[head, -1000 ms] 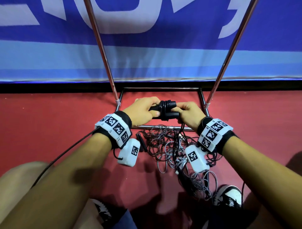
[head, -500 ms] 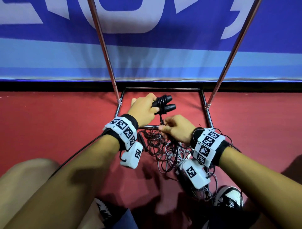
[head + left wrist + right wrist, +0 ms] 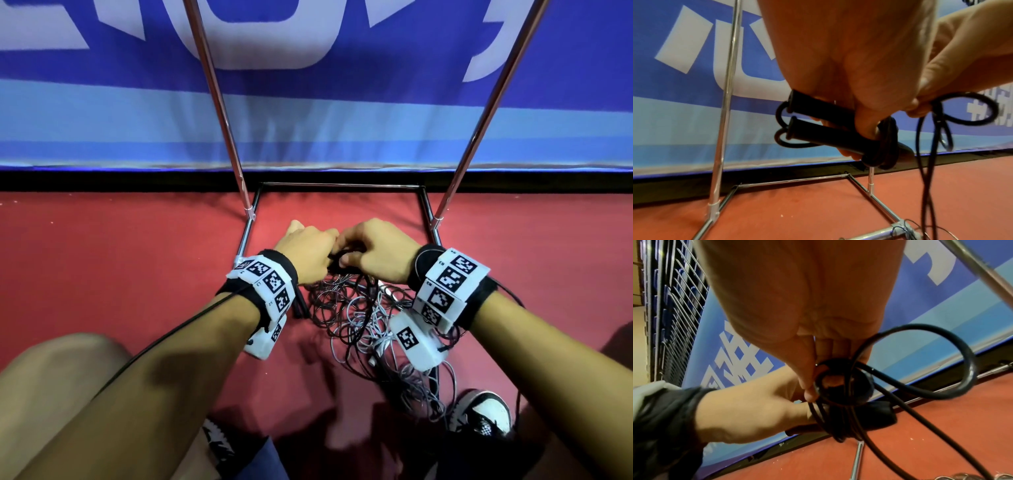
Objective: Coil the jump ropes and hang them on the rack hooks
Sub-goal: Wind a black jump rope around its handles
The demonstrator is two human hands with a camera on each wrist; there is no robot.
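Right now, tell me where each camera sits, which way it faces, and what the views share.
Head: worn on the head, looking down at the left hand, the right hand, both forearms, a knee and a shoe, over loose ropes.
Left wrist: looks along the left hand at the black handles, toward the rack.
Right wrist: looks along the right hand pinching the rope.
Shared: both wrist views show handles, rope and banner.

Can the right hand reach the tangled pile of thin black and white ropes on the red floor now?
Probably not at once: the right hand pinches the black cord being wound round the black handles that the left hand grips. The pile lies uncovered just below; it must let go first.
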